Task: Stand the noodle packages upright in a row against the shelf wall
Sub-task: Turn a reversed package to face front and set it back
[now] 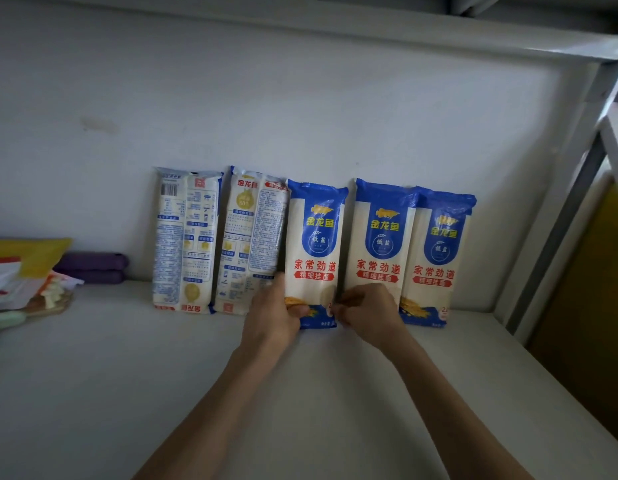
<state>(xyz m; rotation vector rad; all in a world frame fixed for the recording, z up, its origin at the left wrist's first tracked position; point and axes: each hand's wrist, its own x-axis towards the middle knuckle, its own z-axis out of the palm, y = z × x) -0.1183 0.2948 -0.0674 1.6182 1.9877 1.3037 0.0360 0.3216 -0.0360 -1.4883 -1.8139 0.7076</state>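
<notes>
both hands (276, 306) on package bottoms (316, 315)

shelf (162, 375) front open – packages (314, 251) line the wall, clutter (30, 282) crowds the left.

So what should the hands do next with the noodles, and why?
Probably nudge the middle pack rightward. Both hands, left and right, are at its bottom, and a gap separates it from the fourth pack, while the others touch.
</notes>
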